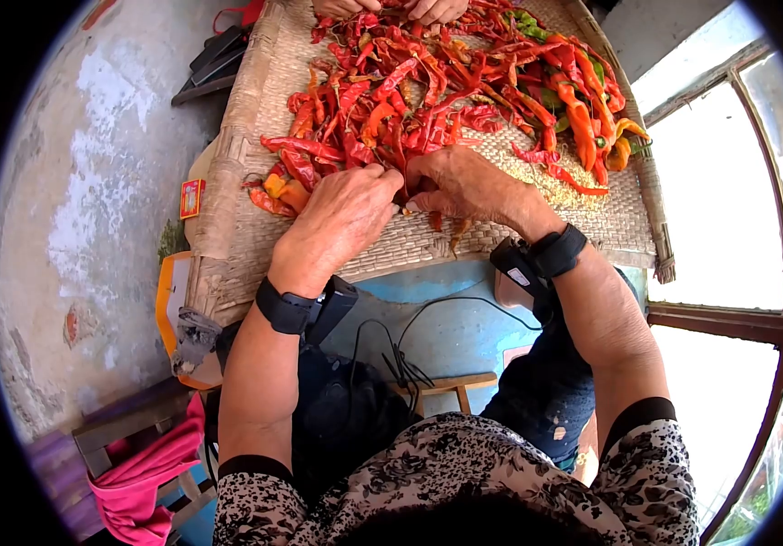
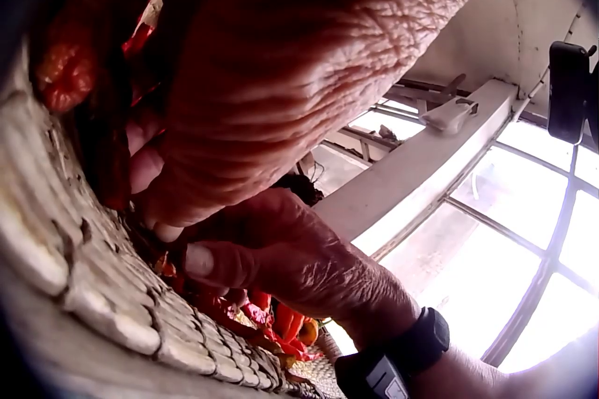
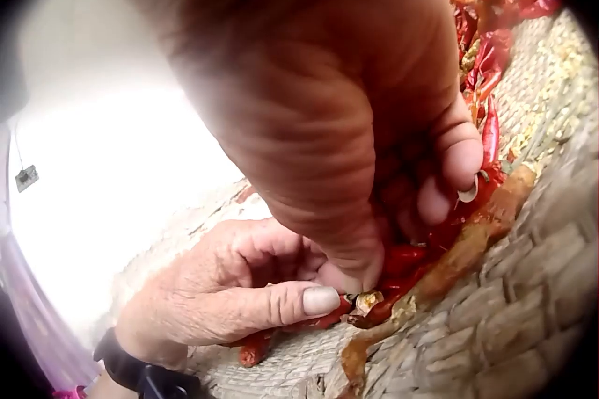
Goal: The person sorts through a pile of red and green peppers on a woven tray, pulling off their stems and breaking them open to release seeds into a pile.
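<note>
At the near side of the woven tray (image 1: 355, 262), my two hands meet low over the weave. My left hand (image 1: 341, 218) pinches a red chili pepper, its thumb lying along it in the right wrist view, where the pepper's pale, dark-edged stem end (image 3: 368, 304) shows by the thumbnail. My right hand (image 1: 483, 187) curls over from the other side, its thumb tip pinching at that same end. Its fingers partly hide more red pepper. Beside them a shrivelled brownish-orange chili (image 3: 473, 249) lies on the weave. Orange pepper pieces (image 1: 287, 193) sit left of my left hand.
A heap of red chilies (image 1: 410, 82) covers the tray's far part, with fresher peppers (image 1: 583, 109) at right and pale seeds (image 1: 546, 187) scattered nearer. Another person's hands (image 1: 437, 9) work at the far edge. Beneath the tray hang black cables (image 1: 401, 350); a red matchbox-like box (image 1: 192, 197) sits left.
</note>
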The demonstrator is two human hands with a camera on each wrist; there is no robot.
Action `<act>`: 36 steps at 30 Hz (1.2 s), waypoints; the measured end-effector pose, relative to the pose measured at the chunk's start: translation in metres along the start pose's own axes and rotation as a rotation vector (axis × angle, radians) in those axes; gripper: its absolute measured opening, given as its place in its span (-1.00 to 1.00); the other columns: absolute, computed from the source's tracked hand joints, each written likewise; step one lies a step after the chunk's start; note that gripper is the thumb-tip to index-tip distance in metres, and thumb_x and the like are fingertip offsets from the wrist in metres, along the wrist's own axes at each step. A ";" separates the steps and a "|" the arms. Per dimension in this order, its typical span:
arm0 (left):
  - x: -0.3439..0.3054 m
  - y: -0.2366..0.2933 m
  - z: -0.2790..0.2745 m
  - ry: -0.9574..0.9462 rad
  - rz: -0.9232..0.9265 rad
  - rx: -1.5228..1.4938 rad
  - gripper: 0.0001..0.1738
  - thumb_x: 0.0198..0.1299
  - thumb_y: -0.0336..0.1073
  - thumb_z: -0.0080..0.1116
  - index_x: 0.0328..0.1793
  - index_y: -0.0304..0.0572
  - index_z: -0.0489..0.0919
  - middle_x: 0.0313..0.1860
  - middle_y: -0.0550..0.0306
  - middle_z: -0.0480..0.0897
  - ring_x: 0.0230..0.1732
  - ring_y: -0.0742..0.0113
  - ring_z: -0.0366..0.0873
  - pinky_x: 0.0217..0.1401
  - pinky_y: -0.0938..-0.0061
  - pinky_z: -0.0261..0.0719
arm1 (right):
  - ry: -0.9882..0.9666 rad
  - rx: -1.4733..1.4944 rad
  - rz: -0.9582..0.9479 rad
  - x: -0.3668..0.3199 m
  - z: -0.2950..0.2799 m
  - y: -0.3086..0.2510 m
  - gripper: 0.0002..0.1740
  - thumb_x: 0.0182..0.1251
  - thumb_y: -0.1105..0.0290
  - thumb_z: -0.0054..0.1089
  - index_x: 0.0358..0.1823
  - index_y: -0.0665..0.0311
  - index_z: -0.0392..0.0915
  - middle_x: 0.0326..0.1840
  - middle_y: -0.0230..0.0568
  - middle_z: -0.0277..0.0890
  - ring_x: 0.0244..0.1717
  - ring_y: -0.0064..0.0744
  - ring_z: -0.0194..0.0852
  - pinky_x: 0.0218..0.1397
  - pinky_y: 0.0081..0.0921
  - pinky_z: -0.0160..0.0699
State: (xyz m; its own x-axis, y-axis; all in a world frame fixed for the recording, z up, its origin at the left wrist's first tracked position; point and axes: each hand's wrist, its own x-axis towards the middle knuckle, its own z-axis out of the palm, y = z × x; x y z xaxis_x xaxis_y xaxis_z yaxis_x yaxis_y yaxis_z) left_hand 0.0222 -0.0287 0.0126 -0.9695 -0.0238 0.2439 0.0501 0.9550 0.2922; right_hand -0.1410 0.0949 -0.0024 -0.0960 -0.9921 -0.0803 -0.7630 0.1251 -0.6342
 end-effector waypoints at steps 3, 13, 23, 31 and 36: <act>0.000 -0.002 -0.001 -0.121 -0.072 -0.039 -0.76 0.14 -0.40 0.14 -0.06 -0.27 0.48 -0.25 -0.12 0.52 -0.18 -0.18 0.52 -0.14 0.07 0.48 | 0.028 -0.050 -0.041 0.000 0.002 -0.003 -0.76 0.20 0.34 0.27 -0.17 0.33 0.59 -0.35 0.02 0.63 -0.25 -0.02 0.64 -0.14 -0.20 0.59; 0.001 -0.002 -0.002 -0.083 -0.060 -0.079 -0.74 0.13 -0.40 0.16 -0.05 -0.29 0.47 -0.25 -0.14 0.54 -0.21 -0.19 0.53 -0.17 0.07 0.48 | 0.033 0.085 -0.028 -0.002 -0.005 -0.006 -0.81 0.21 0.43 0.18 -0.18 0.36 0.59 -0.40 -0.08 0.64 -0.34 -0.18 0.68 -0.24 -0.33 0.64; 0.001 -0.003 0.002 -0.059 -0.029 -0.049 -0.75 0.11 -0.42 0.18 -0.09 -0.31 0.45 -0.27 -0.14 0.54 -0.22 -0.19 0.53 -0.18 0.08 0.48 | -0.038 0.301 0.135 -0.004 -0.007 -0.014 -0.81 0.23 0.40 0.21 -0.20 0.36 0.59 -0.37 -0.08 0.65 -0.33 -0.22 0.68 -0.26 -0.36 0.64; 0.002 0.000 0.001 -0.108 -0.063 0.000 -0.80 0.10 -0.43 0.18 -0.16 -0.32 0.46 -0.29 -0.11 0.54 -0.22 -0.17 0.54 -0.19 0.08 0.49 | 0.010 0.017 -0.051 -0.001 0.003 -0.008 -0.79 0.17 0.36 0.26 -0.24 0.34 0.60 -0.35 0.00 0.63 -0.23 -0.02 0.63 -0.10 -0.24 0.58; 0.002 -0.001 0.003 -0.069 -0.044 -0.017 -0.79 0.09 -0.44 0.19 -0.17 -0.32 0.46 -0.30 -0.11 0.53 -0.22 -0.17 0.53 -0.19 0.08 0.49 | 0.005 0.033 -0.047 0.000 0.002 -0.006 -0.78 0.16 0.36 0.25 -0.24 0.37 0.60 -0.34 0.03 0.63 -0.22 0.00 0.63 -0.12 -0.22 0.58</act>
State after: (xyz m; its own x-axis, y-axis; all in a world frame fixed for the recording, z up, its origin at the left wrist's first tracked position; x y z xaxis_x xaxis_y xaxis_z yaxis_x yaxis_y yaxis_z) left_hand 0.0200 -0.0290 0.0103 -0.9851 -0.0445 0.1663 0.0106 0.9485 0.3167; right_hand -0.1352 0.0946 0.0000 -0.0639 -0.9969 -0.0463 -0.7450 0.0785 -0.6624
